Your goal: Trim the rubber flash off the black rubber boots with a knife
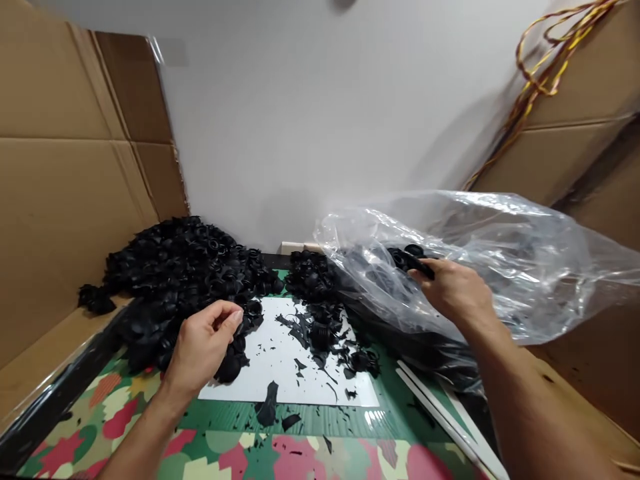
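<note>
My left hand (207, 343) is closed in a pinch in front of a large heap of black ribbed rubber parts (185, 267). Whether anything is between its fingertips I cannot make out. On the right, my right hand (453, 290) grips a black rubber part (420, 265) at a clear plastic bag (500, 247). More black parts show dimly through the film. Between the hands lies a white sheet (270, 333), with a smaller cluster of black parts (320, 330) and thin torn black scraps (269, 403) on and around it.
Cardboard walls stand at the left (75, 180) and right (575, 153), with a grey wall (320, 120) behind. Twisted yellow and brown wires (540, 73) hang at upper right. White strips (445, 413) lie beside the sheet. The green surface (340, 420) meets a camouflage-patterned one (290, 460) in front.
</note>
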Available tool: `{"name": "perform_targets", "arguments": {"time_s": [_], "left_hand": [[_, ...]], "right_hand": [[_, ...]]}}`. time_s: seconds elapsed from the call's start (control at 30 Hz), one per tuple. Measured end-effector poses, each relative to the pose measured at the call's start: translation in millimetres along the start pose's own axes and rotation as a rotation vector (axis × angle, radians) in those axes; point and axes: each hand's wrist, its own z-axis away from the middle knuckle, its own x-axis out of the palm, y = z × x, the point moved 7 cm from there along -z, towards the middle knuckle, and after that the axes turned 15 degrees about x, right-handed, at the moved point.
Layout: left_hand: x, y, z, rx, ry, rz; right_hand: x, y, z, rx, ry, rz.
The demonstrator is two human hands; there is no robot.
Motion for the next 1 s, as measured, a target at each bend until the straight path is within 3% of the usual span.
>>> {"name": "perform_targets", "arguments": {"time_s": [0.1,0.23,0.3,0.47,0.57,0.7,0.83,0.93,1.0], "left_hand": [[21.3,7.7,1.4,0.043,-0.151,-0.003],[79.8,43.6,0.0,0.209,-0.402,-0.041],[109.5,53.5,-0.8,0.183,-0.488,-0.115],[150.5,45.7,-9.9,0.026,-0.429,-0.126],[149.6,24.1,-17.8,-0.108,-0.361,-0.041],[126.8,0.9,-22.6,-0.316,-0.252,0.2],[109.3,2.3,-15.0,-0.436,-0.21,0.494],[108.5,9.4,-6.4,-0.476,-0.249,0.649],[112.2,12.2,-2.1,-0.485,-0.289,0.743]], "right_hand": [[-14.7,-14.8,11.4,0.042,0.07,-0.001],[-41.8,-48.9,33.4,0.038,0.189,-0.247],[-44.9,-62.1,44.6,0.031,0.128,-0.467],[-25.8,-79.8,68.3,0.065,-0.156,-0.789],[-4.3,-80.8,77.1,0.104,-0.348,-0.891],[18.2,-81.0,84.7,0.125,-0.52,-0.944],[32.8,-100.8,102.8,0.033,-0.726,-0.938],[45.2,-119.2,122.9,-0.023,-0.898,-0.948],[53.6,-123.8,130.4,-0.011,-0.914,-0.945]]}}
